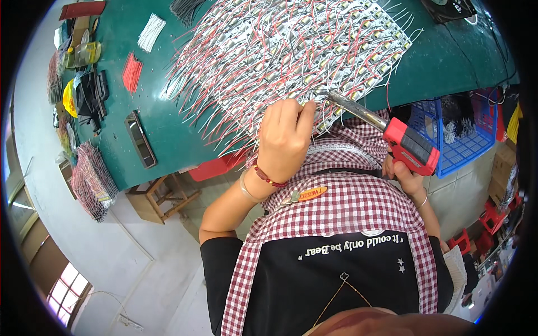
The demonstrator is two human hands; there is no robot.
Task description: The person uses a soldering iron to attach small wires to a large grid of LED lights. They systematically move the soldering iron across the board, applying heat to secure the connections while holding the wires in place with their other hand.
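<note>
A broad panel of small white LED circuit boards (314, 50) bristles with red, black and white wires. At its near edge, my left hand (286, 134) is closed in a pinch over the boards; whatever lies between its fingertips is too small to make out. My right hand (406, 176) grips a red and black soldering gun (412, 145), and its handle hides part of the fingers. The gun's metal barrel (358, 111) points left, its tip at the boards just right of my left fingertips.
The panel lies on a green table (162, 101). To its left are a bundle of red wires (132, 73), a bundle of white wires (151, 32) and a phone (140, 139). Wired boards (92, 176) hang at the left edge. A blue basket (465, 140) stands right.
</note>
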